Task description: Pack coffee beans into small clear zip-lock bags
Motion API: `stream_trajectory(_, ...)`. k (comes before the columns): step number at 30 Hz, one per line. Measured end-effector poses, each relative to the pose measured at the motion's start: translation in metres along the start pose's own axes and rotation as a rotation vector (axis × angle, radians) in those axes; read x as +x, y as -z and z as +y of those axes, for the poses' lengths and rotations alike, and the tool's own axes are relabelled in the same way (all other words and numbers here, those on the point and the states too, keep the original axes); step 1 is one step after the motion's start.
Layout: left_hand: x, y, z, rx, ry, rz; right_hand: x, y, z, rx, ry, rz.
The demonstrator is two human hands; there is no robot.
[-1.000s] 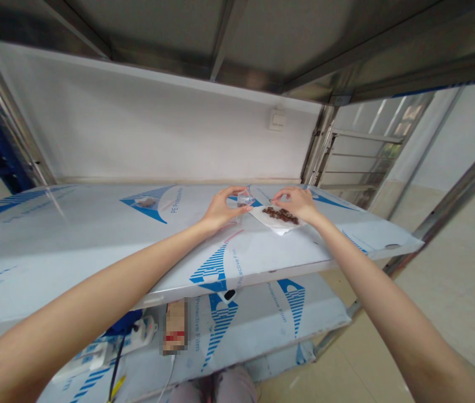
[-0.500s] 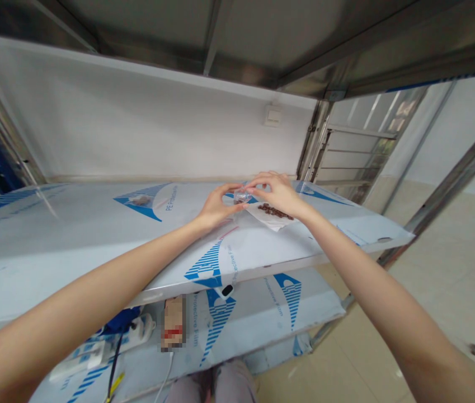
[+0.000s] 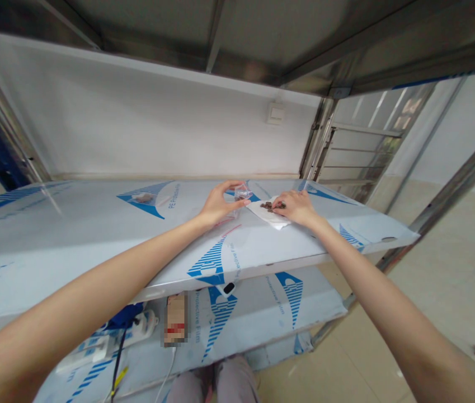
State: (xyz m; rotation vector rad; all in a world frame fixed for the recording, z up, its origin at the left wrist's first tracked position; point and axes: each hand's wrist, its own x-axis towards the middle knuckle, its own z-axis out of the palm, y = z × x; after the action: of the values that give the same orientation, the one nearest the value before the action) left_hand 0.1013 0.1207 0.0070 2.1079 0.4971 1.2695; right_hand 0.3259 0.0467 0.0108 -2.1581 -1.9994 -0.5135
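My left hand [image 3: 220, 205] holds a small transparent plastic bag [image 3: 242, 192] up by its edge, between thumb and fingers. My right hand [image 3: 297, 207] rests with its fingertips at a small heap of dark brown pieces [image 3: 271, 206]. The heap lies on a crumpled sheet of white paper [image 3: 269, 215], and my fingers hide part of it. Whether those fingers pinch any pieces is too small to tell. Farther left, a small bag with brown contents [image 3: 144, 197] lies on the film-covered steel shelf [image 3: 94, 238].
Another steel shelf [image 3: 304, 302] sits below, holding a white power strip [image 3: 142, 328], cables and a pixelated package [image 3: 175, 319]. Steel uprights [image 3: 315, 140] stand at the shelf's right end. A shelf overhead limits the room above. A white wall stands behind.
My right hand has moved away from the plastic bag and down onto the brown heap. My left hand still holds the bag, and the view has shifted slightly.
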Motion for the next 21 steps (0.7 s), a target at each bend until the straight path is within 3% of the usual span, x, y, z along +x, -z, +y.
stream_trajectory(16,0.000,0.000,0.002,0.024,0.019,0.003,0.012,0.007,0.007,0.053,-0.009,-0.139)
stream_trajectory(21,-0.001,0.000,0.003,0.023,0.024,-0.003,0.018,0.009,0.003,0.029,0.115,-0.159)
